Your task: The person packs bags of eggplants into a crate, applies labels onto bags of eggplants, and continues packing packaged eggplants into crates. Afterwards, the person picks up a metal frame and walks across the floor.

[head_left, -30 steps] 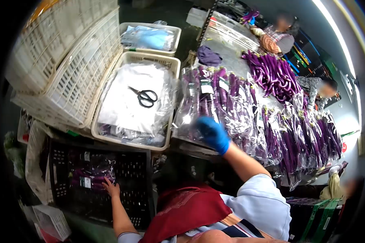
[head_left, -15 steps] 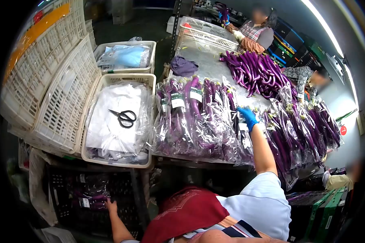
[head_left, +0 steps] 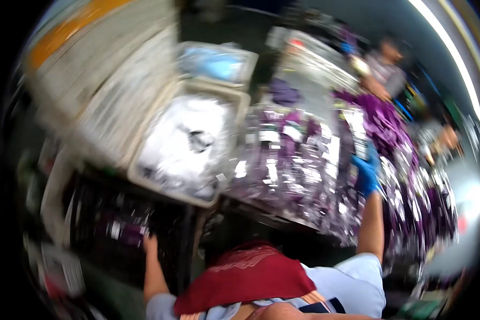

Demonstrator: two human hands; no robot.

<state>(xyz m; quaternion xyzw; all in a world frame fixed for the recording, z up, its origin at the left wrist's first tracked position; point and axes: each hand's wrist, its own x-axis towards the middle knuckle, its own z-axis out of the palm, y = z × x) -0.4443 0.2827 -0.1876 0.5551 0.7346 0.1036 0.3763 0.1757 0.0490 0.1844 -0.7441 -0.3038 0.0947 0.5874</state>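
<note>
My left hand (head_left: 150,244), bare, reaches into a black crate (head_left: 185,253) at lower left and touches the end of bagged eggplants (head_left: 124,232) lying there. Motion blur smears its fingers. On the metal table, my right hand (head_left: 367,173) in a blue glove is closed around a clear bag of eggplants (head_left: 356,125) with a pale label, its upper end raised. To the left of that hand lies a row of bagged eggplants (head_left: 285,165), and more bagged eggplants (head_left: 410,202) hang over the table edge to its right.
Loose eggplants (head_left: 381,120) are heaped farther back, near a co-worker (head_left: 386,69). A purple cloth (head_left: 284,92) lies on the table. Black scissors (head_left: 200,141) rest on white packaging in a white crate (head_left: 136,173). Tall pale crates (head_left: 122,90) stand at left.
The view has swung and blurred. My right hand has moved farther back over the table, with a bag of eggplants now raised in it. My left hand stays at the crate's bagged eggplants.
</note>
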